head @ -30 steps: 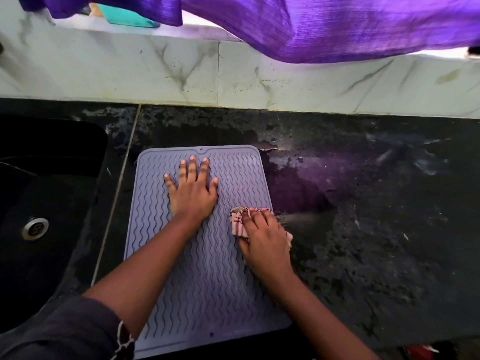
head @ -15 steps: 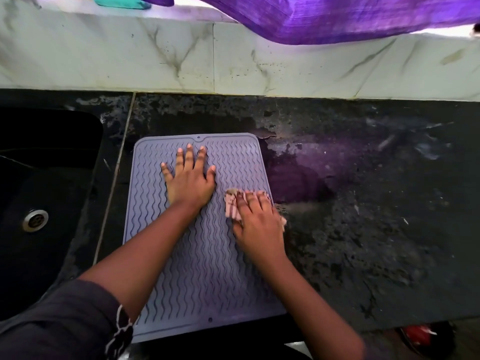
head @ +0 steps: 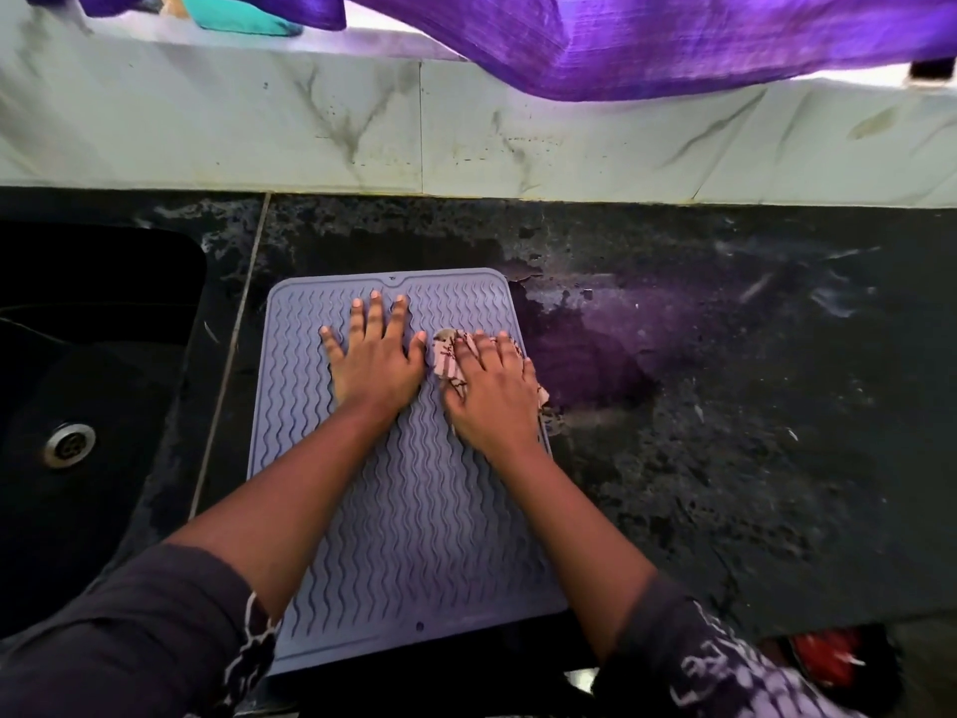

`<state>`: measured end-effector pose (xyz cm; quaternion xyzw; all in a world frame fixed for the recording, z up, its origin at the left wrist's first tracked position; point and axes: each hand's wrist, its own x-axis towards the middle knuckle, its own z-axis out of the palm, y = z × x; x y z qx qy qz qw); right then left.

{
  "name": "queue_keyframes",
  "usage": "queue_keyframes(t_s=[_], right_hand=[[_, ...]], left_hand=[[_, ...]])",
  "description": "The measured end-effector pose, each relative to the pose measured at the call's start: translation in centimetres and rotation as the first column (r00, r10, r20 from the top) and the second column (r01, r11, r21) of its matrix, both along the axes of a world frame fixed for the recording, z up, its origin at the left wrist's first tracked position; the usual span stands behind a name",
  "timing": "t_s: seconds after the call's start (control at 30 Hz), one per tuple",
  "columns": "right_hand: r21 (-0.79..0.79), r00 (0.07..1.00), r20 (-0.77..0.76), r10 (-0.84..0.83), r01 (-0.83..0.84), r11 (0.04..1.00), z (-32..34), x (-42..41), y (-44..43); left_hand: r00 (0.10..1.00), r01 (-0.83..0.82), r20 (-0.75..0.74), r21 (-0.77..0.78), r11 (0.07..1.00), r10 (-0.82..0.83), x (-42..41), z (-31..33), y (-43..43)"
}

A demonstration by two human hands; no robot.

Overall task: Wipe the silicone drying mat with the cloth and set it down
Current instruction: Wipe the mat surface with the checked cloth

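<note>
A grey-lilac silicone drying mat (head: pixel 414 520) with wavy ridges lies flat on the black stone counter (head: pixel 725 458). My left hand (head: pixel 373 360) presses flat on the mat's upper middle, fingers spread. Just to its right, my right hand (head: pixel 492 391) presses down on a small pink patterned cloth (head: pixel 446 355) near the mat's right edge. Most of the cloth is hidden under the palm; a bit sticks out past the mat's right edge.
A black sink (head: pixel 77 406) with a metal drain (head: pixel 69 444) sits left of the mat. A marble-tiled wall (head: pixel 466 142) backs the counter, with purple fabric (head: pixel 673 38) hanging above. Wet streaks mark the counter to the right. Something red (head: pixel 823 660) lies below the counter's front edge.
My right hand has slid the cloth farther up the mat, ending beside my left hand. The left hand has stayed pressed in place.
</note>
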<state>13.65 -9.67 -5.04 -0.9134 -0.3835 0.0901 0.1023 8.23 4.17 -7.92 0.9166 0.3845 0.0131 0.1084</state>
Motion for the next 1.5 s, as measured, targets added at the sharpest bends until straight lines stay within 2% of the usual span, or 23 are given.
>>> queue_keyframes(t_s=[0.37,0.5,0.53,0.63,0.77,1.07,1.13,1.2,1.27,1.4,1.5], right_hand=[[-0.087,0.993,0.017,0.119,-0.118,0.989,0.7,-6.8,-9.4],[0.088,0.994,-0.098,0.042,-0.033,0.996,2.3,-4.9,-7.6],[0.108,0.997,-0.078,0.024,-0.016,0.994,2.1,-4.2,-6.5],[0.056,0.999,0.002,0.032,-0.033,0.998,1.1,-2.4,-3.7],[-0.012,0.999,0.006,0.047,-0.047,0.999,-0.2,-2.5,-3.7],[-0.079,0.995,0.063,0.08,-0.075,0.994,0.7,-8.3,-9.6],[-0.056,0.996,0.003,0.089,-0.089,0.995,1.5,-8.1,-9.8],[0.017,0.996,-0.079,0.034,-0.033,0.999,2.0,-6.9,-8.7],[0.043,0.999,-0.038,-0.007,0.008,0.999,1.4,-6.1,-7.3],[0.037,1.0,0.019,-0.017,0.016,0.999,-0.5,-6.4,-6.4],[0.043,0.999,0.039,0.002,-0.004,0.999,-0.4,-5.9,-6.7]], left_hand=[[1.0,0.002,-0.003,-0.005,1.0,-0.002,0.0,0.0,0.0],[0.998,0.049,0.035,-0.04,0.998,-0.048,-0.3,0.4,0.2],[0.997,0.067,0.046,-0.051,0.996,-0.065,-0.6,0.7,0.2],[0.999,0.031,0.019,-0.024,0.999,-0.031,-2.8,1.3,-1.1],[0.995,-0.061,-0.078,-0.025,0.998,0.058,-6.5,0.6,-4.1],[0.998,-0.01,-0.06,-0.012,1.0,0.01,-6.7,0.1,-3.7],[0.998,-0.008,-0.059,-0.012,1.0,0.007,-6.8,0.2,-3.9],[0.998,-0.001,-0.057,-0.03,1.0,-0.001,-6.7,0.4,-3.8],[0.999,0.035,-0.036,-0.055,0.998,-0.037,-7.1,0.5,-3.8],[0.974,0.219,-0.043,-0.043,0.975,-0.221,-9.8,0.1,-5.2],[0.974,0.219,-0.049,-0.031,0.975,-0.221,-11.0,0.0,-6.2]])
